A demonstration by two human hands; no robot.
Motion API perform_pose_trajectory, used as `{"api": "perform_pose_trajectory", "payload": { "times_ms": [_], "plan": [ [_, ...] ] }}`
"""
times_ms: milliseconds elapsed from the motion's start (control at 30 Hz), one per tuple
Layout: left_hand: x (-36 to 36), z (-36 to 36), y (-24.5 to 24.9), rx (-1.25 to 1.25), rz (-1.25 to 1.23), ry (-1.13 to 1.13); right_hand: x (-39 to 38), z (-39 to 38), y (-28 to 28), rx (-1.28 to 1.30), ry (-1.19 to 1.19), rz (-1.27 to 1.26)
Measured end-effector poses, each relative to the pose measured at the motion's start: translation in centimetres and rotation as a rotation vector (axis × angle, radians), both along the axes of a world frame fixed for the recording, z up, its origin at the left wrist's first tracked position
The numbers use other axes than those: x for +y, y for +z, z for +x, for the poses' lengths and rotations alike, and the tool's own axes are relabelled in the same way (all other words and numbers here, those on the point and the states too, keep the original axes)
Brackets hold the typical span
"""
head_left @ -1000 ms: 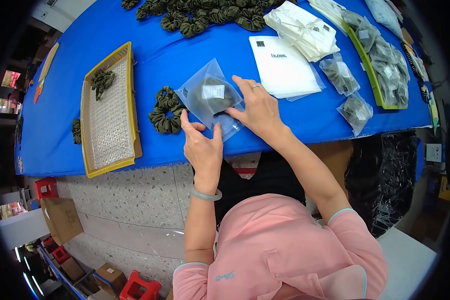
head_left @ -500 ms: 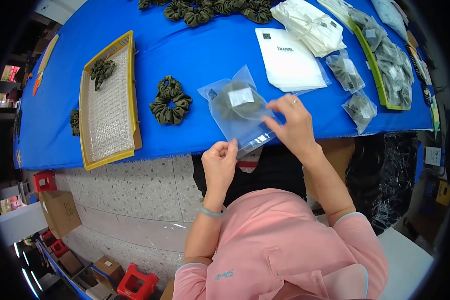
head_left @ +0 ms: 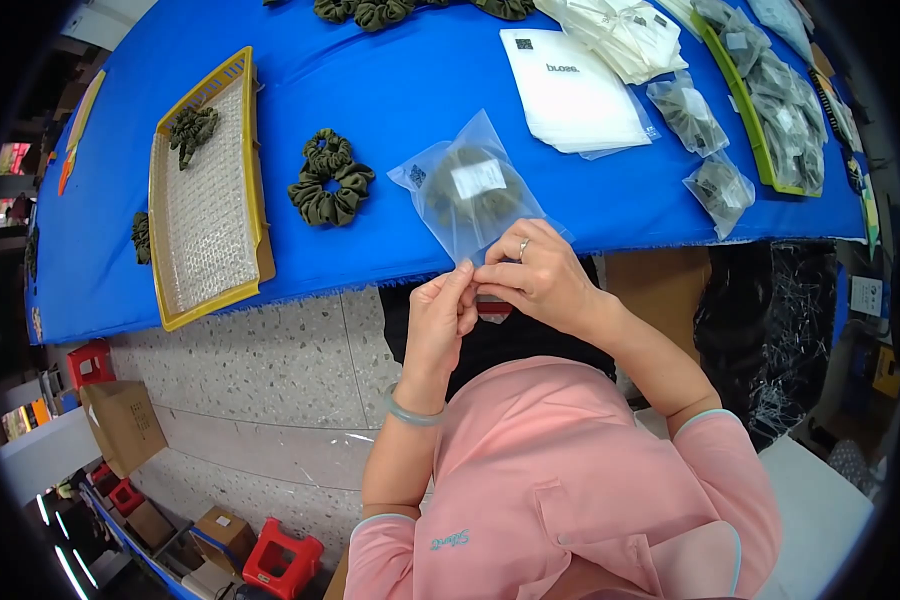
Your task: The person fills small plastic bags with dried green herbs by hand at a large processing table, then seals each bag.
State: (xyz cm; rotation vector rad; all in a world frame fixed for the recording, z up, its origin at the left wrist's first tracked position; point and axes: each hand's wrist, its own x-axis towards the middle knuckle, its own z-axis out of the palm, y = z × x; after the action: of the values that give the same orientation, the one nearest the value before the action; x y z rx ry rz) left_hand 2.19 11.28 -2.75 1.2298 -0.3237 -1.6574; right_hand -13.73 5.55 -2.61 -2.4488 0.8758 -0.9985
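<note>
Fingers [head_left: 501,273] hide part of bag [head_left: 448,228]; scrunchie [head_left: 494,205] hazy.

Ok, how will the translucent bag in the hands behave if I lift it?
The translucent bag will probably flop, as its thin film wrinkles near the pinched edge. It is likely light, seemingly holding just one soft-looking dark bundle. The smooth-looking film may slip.

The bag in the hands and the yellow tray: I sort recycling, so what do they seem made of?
Bag: probably thin, frosted plastic film; it's hazily see-through and softly creased. Yellow tray: likely rigid plastic, perhaps semi-gloss, judging by its smooth, evenly coloured rim.
</note>
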Motion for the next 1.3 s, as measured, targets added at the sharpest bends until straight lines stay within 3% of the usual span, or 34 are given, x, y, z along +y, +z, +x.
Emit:
{"api": "perform_pose_trajectory", "payload": {
  "times_ms": [167, 233, 267, 333, 400, 433, 500, 567, 667, 700, 733, 800, 833, 900, 1033, 1100, 1133, 1167, 1300],
  "plan": [
    [0.0, 0.3, -1.0, -0.026, -0.012, -0.039, 0.4, 0.1, 0.1, -0.011, 0.02, -0.014],
    [-0.2, 0.1, -0.6, -0.047, -0.016, -0.042, 0.2, -1.5, 1.5, -0.214, 0.096, 0.326],
    [-0.3, 0.0, -0.3, -0.069, -0.018, -0.035, 0.1, -3.4, 3.1, -0.311, -0.03, 0.426],
    [-0.7, -0.3, 0.4, -0.101, -0.022, -0.025, -0.6, -11.2, 6.7, -0.65, -0.219, 0.66],
    [-0.8, -0.4, 0.9, -0.137, 0.012, -0.066, -0.2, -25.9, 8.2, -0.934, -0.347, 0.573],
    [-0.9, -0.5, 1.1, -0.118, -0.003, -0.102, 0.8, -27.1, 8.7, -0.928, -0.378, 0.542],
    [-0.8, -0.5, 1.2, -0.174, 0.004, -0.095, 3.6, -34.2, 9.7, -0.501, -0.839, 0.412],
    [-0.9, 0.4, 0.5, -0.149, -0.043, -0.136, 8.0, -35.1, 10.4, -0.048, -1.22, 0.291],
    [0.2, 2.7, -1.2, -0.16, -0.114, -0.14, 8.6, -40.0, 8.8, 0.671, -1.629, 0.131],
    [0.4, 3.2, -1.9, -0.179, -0.104, -0.133, 6.4, -34.2, 9.4, 0.373, -1.39, 0.009],
    [0.4, 3.4, -2.8, -0.552, -0.31, -0.062, 4.6, -29.2, 9.0, 0.316, -1.176, -0.084],
    [-0.4, 3.5, -4.5, -1.291, -0.722, 0.094, 1.7, -20.8, 6.7, 0.47, -0.744, -0.267],
    [-0.7, 3.5, -4.9, -1.66, -0.923, 0.175, 0.0, -17.3, 5.3, 0.346, -0.45, -0.357],
    [-0.7, 3.1, -4.7, -1.711, -0.992, 0.124, -1.6, -12.8, 2.1, 0.488, -0.147, -0.443],
    [-1.7, 1.8, -2.8, -1.775, -1.25, -0.111, -4.3, -9.5, 0.0, 0.418, 0.163, -0.419],
    [-1.9, 1.4, -2.4, -1.745, -1.247, -0.155, -4.4, -8.6, -0.2, 0.204, 0.104, -0.141],
    [-1.9, 1.3, -2.7, -1.543, -1.08, -0.098, -4.3, -8.2, -0.3, 0.045, 0.048, 0.051],
    [-1.9, 1.2, -2.9, -1.339, -0.915, -0.044, -3.3, -7.7, -0.3, -0.181, -0.141, 0.437],
    [-2.0, -0.2, -2.6, -1.186, -0.77, 0.059, -2.9, -6.3, -1.0, -0.377, -0.238, 0.601]
  ]
}}
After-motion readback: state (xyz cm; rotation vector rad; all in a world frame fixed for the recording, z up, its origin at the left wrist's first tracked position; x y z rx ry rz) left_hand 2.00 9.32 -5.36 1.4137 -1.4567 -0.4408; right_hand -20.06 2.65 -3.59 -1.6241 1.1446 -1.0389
